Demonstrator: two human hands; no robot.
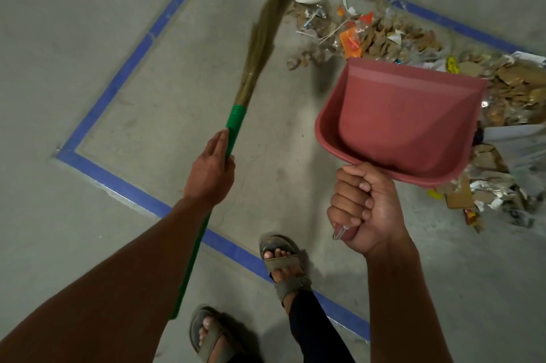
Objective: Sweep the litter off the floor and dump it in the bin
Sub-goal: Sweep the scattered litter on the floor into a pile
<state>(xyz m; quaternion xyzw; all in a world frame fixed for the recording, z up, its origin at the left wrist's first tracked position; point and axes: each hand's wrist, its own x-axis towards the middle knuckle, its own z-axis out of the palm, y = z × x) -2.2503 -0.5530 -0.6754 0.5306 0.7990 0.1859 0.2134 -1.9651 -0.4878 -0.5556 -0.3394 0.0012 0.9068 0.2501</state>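
Grey concrete floor (88, 37) held litter (384, 37) piled along blue tape (130, 67). Our left hand (211, 169), fingers clamped, held the broom (260, 37); our right hand (366, 209) gripped the raised dustpan (399, 120). We judged hard strokes might scatter scraps beyond it.

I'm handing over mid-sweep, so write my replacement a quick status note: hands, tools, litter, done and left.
Left hand grips the green-handled broom, bristles at the far end of the litter.
Right hand grips the red dustpan handle; the pan is empty and seems held above the floor.
Litter lies piled along the blue tape edge.
Done: nothing collected.
Left: sweep into pan, dump; no bin in view.
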